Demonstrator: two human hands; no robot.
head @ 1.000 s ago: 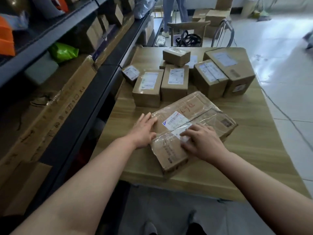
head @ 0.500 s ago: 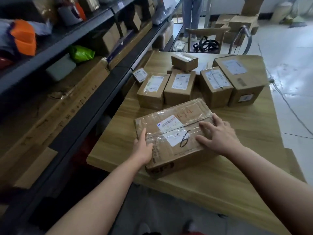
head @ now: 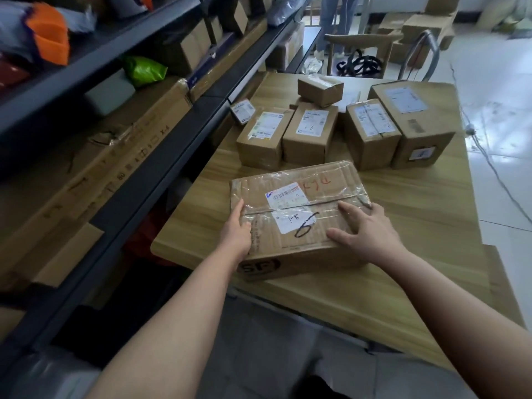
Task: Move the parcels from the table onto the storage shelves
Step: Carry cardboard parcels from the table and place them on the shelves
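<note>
Parcel [head: 299, 214] at near left of table [head: 417, 226], long axis left-right, between your hands. Left hand [head: 237, 231] clasps left edge, thumb on top; right hand [head: 365, 234] spread flat on top right, not gripping. Shelves [head: 161, 174] lie left, your left hand nearer. Near face reads "SF"; label "1-8", "6"

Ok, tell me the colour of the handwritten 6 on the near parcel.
Black, partly on the white label of the taped brown cardboard parcel; head view.

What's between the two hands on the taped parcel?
Head view: only the taped parcel top, with its white label and handwritten 6, lies between the left hand and right hand.
</note>
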